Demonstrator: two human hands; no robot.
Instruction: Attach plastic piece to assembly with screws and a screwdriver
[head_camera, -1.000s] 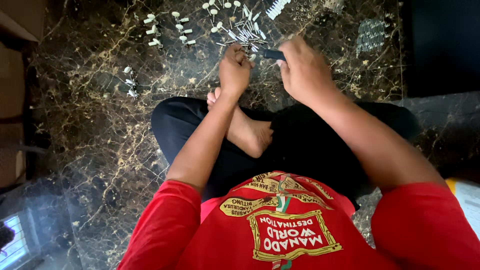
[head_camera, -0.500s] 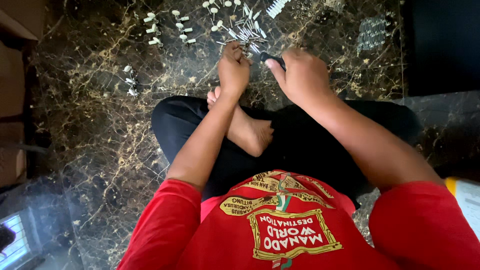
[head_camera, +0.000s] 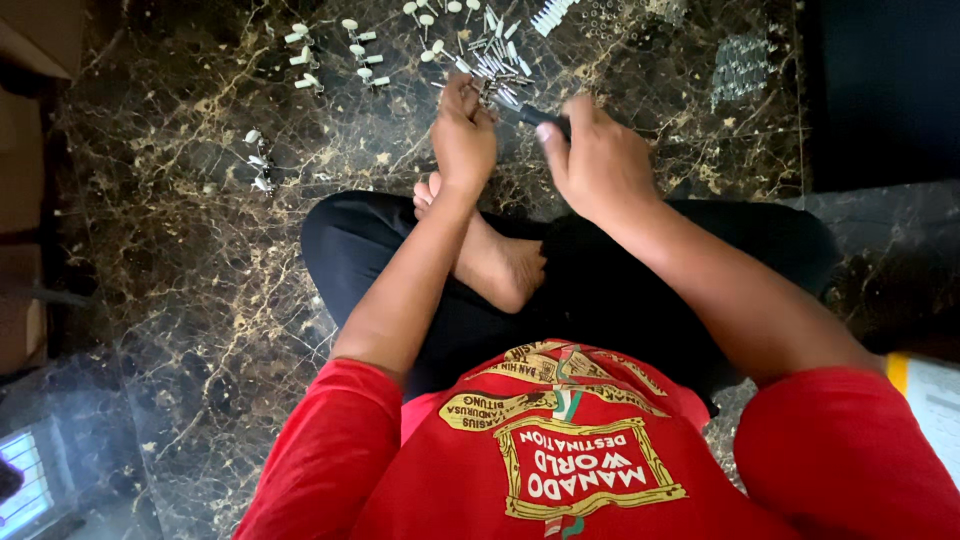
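Seated cross-legged on the dark marble floor (head_camera: 200, 260), we close our right hand (head_camera: 600, 165) around a black tool handle (head_camera: 540, 115). Our left hand (head_camera: 465, 135) pinches at the pile of small metal pins (head_camera: 495, 65) just ahead; whether it grips one we cannot tell. White plastic pieces (head_camera: 355, 50) lie scattered to the left.

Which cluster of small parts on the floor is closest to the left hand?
The dense pile of thin metal pieces just above the left hand, at its fingertips. The white-capped groups and lie farther off to the left.
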